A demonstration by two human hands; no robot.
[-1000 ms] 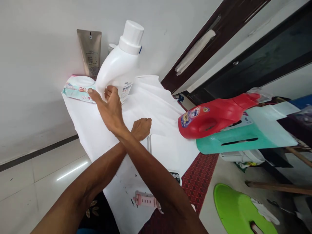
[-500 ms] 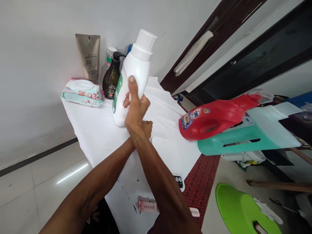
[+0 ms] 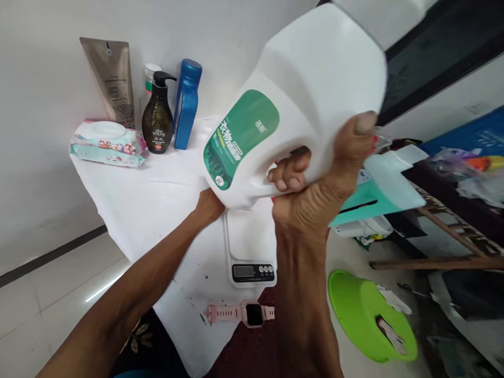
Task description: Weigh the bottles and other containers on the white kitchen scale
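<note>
My right hand (image 3: 323, 173) grips a large white detergent bottle (image 3: 315, 89) by its handle, fingers through the opening. Raised and tilted, the bottle has its cap toward the upper right and its green label facing me. Under its lower end is my left hand (image 3: 210, 203); the fingers are hidden behind the bottle. A white digital kitchen scale (image 3: 252, 247) lies on the white cloth close below, its top partly covered by the bottle. Nearer to me rests a pink smartwatch (image 3: 252, 314).
Along the wall stand a blue bottle (image 3: 188, 105), a dark pump bottle (image 3: 158, 118), a brown tube (image 3: 112, 79) and a wipes pack (image 3: 107, 146). To the right are a teal jug (image 3: 356, 202) and, on the floor, a green basin (image 3: 366, 320).
The white bottle has swung right and closer to me in my right hand. The scale and blue bottle now show, while the red bottle is mostly covered. My view has shifted right.
</note>
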